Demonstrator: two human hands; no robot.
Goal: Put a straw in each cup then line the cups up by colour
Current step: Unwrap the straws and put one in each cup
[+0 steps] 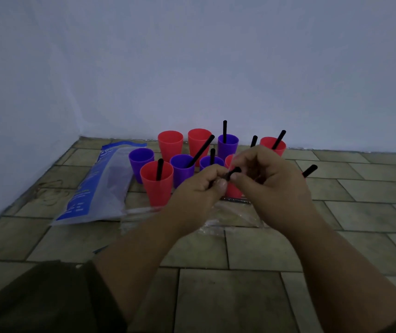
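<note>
Black straw (234, 171) pinched by left hand (195, 189), right hand (270, 180) (fingers curled)

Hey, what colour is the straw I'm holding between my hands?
Black. The straw shows best in the head view, the only one.

White print on the blue panel of the plastic bag (91, 188), just left of the cups (180, 175), is too blurred to read. No other lettering, number or sign is legible around those cups
</note>
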